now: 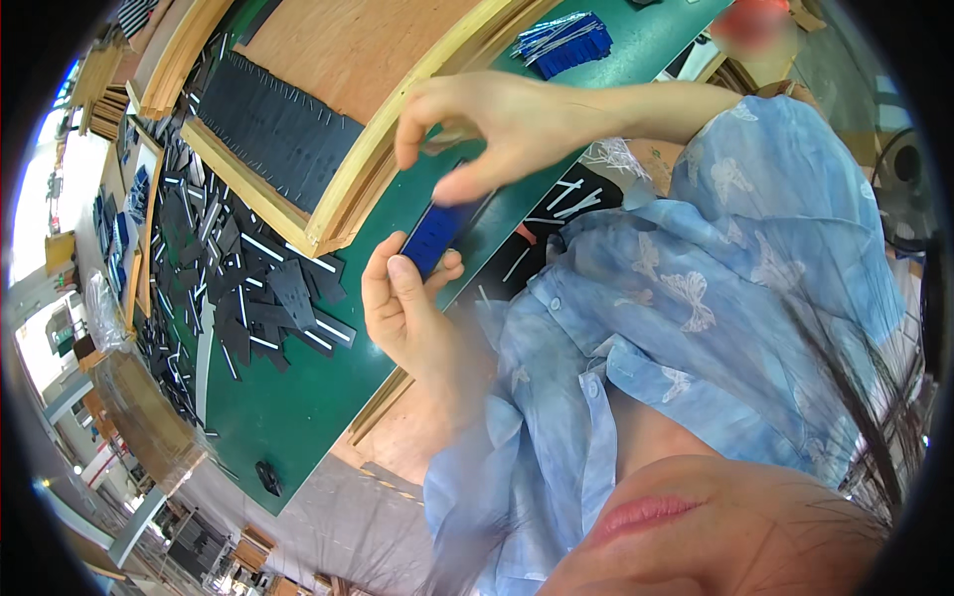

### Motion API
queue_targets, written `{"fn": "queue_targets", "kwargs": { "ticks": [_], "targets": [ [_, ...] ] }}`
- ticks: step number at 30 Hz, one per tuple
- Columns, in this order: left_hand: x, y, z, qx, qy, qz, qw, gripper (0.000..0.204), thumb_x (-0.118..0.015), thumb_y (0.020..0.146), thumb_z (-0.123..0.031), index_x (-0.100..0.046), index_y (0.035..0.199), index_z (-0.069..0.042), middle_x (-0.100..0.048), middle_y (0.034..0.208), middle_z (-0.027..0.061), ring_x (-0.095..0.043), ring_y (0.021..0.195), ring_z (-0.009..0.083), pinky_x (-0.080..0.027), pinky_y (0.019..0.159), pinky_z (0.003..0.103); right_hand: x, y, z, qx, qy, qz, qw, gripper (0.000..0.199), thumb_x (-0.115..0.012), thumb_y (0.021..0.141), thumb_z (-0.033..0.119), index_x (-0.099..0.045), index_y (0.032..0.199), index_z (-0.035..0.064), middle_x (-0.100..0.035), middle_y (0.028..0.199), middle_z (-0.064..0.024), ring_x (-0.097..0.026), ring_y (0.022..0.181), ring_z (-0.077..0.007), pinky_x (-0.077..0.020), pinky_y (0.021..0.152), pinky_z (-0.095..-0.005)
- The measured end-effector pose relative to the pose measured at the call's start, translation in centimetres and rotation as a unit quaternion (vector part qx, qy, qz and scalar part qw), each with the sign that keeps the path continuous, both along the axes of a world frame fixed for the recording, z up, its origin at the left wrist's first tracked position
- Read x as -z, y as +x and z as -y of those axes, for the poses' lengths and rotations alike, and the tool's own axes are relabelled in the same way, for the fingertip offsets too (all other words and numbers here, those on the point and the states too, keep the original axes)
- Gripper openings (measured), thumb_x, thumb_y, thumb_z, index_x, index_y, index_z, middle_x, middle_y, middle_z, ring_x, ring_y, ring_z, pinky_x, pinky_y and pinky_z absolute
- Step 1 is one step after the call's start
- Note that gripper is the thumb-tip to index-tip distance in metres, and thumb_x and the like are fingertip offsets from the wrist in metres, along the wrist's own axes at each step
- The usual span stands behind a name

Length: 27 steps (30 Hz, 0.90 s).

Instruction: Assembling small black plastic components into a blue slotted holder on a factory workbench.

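Note:
My left hand (412, 298) grips a flat blue strip (437, 236) by its lower end, thumb on its face and fingers behind. The strip has dark edges and a row of small marks on its face. Above its far end hovers my right hand (502, 134), thumb and forefinger curved and apart, with nothing visible between them. The thumb is close to the strip; whether it touches cannot be made out. Both hands are over the near edge of the green table (268, 397).
Wooden frames (333, 223) hold a row of black pieces (273, 129). Loose black pieces with white strips (248, 288) are heaped left of it. A blue bundle (571, 50) lies at the far end. Below the table edge are black pieces with white sticks (571, 204).

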State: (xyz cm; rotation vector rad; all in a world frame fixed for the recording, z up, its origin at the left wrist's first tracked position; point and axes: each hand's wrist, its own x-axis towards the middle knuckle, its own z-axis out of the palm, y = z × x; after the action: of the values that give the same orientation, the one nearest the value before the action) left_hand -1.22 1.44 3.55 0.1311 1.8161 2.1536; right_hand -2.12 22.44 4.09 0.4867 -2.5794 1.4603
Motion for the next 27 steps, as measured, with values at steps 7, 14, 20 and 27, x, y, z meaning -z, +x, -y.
{"fn": "queue_targets", "kwargs": {
  "ticks": [7,14,20,27],
  "targets": [
    [-0.4,-0.3,0.5,-0.005,-0.016,-0.029,0.999,0.03,-0.05,0.096,-0.018,-0.052,0.112,0.007,-0.063,0.09,0.0151,-0.065,0.072,0.0181,-0.055,0.065,0.024,0.3,0.2,-0.7,0.065,0.055,0.003,0.996,0.035,-0.073,0.074,0.031,-0.056,0.09,0.0041,-0.055,0.083,-0.0052,-0.054,0.08,-0.0215,-0.0427,0.069,-0.0333],
    [0.1,-1.9,1.3,-0.086,-0.182,-0.14,0.969,0.018,-0.054,0.093,-0.015,-0.053,0.099,0.002,-0.061,0.089,0.0103,-0.057,0.076,0.0134,-0.046,0.069,0.024,-1.7,-0.2,-0.7,-0.058,-0.077,0.078,0.992,0.015,-0.069,0.081,0.014,-0.063,0.085,0.0008,-0.058,0.093,-0.0065,-0.054,0.084,-0.0153,-0.0412,0.074,-0.0278],
    [-1.1,-3.9,0.4,0.101,0.229,0.162,0.954,0.03,-0.053,0.094,-0.024,-0.052,0.117,-0.004,-0.062,0.106,0.0065,-0.059,0.088,0.0153,-0.048,0.071,0.029,-1.4,-1.9,0.4,-0.123,-0.243,-0.002,0.962,0.031,-0.071,0.079,0.009,-0.061,0.107,0.0009,-0.065,0.096,-0.0071,-0.059,0.096,-0.0104,-0.0477,0.082,-0.0243],
    [-0.3,-4.9,-1.0,0.148,0.258,0.168,0.94,0.05,-0.041,0.098,-0.039,-0.041,0.125,0.003,-0.058,0.113,0.0234,-0.057,0.077,0.023,-0.046,0.067,0.032,-5.3,-13.9,-4.9,0.024,-0.024,0.012,0.999,0.032,-0.073,0.074,0.022,-0.064,0.097,0.0009,-0.064,0.077,-0.0076,-0.063,0.082,-0.0178,-0.0484,0.07,-0.0298]
  ]
}}
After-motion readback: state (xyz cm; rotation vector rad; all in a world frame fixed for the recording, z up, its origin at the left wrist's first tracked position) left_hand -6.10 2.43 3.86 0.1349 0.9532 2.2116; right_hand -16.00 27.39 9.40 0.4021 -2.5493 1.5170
